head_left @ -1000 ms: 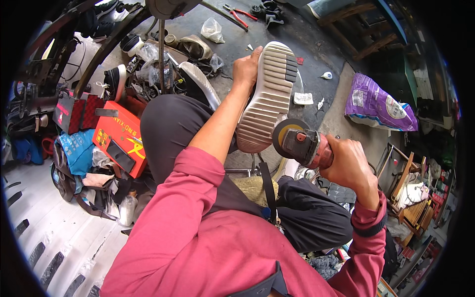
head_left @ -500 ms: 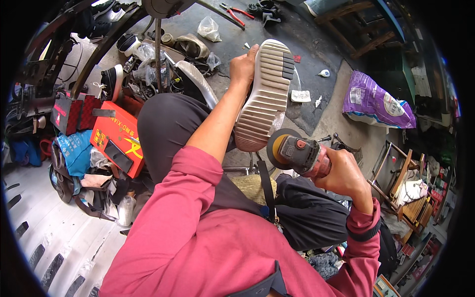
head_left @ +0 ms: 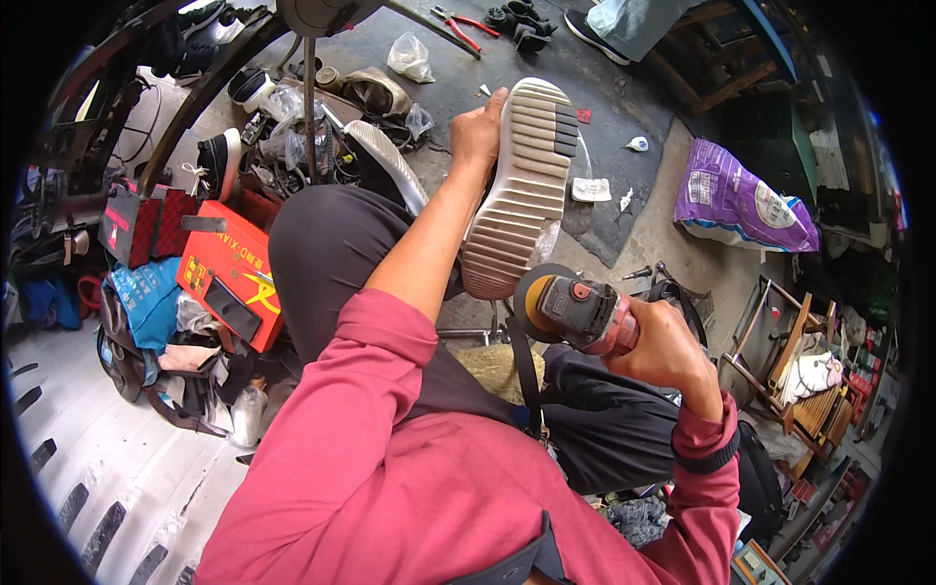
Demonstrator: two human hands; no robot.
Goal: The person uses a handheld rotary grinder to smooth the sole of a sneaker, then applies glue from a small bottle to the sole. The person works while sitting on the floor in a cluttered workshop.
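Observation:
My left hand (head_left: 478, 132) is closed round the left side of a shoe, its fingers hidden behind it. The shoe's pale, ribbed sole (head_left: 517, 200) faces up at me, with darker ribs near its upper right edge and a shiny, smoother patch low on the right. In my right hand (head_left: 665, 351) is a red and dark grey angle grinder (head_left: 590, 314), fingers wrapped round its body. Its round disc (head_left: 533, 302) sits just below and right of the sole's lower end, very near the edge; whether they touch I cannot tell.
An orange-red box (head_left: 229, 268) with a phone on it stands at left, beside a blue bag (head_left: 146, 297). A purple sack (head_left: 741, 200) lies at right. Red-handled pliers (head_left: 458, 27) and a plastic bag (head_left: 410, 57) are on the floor ahead. Another person's shoe (head_left: 595, 37) shows at the top.
My right hand and the grinder have shifted slightly left and down, the disc turning a little. The shoe in my left hand stays nearly still. Another person's foot has come into view at the top.

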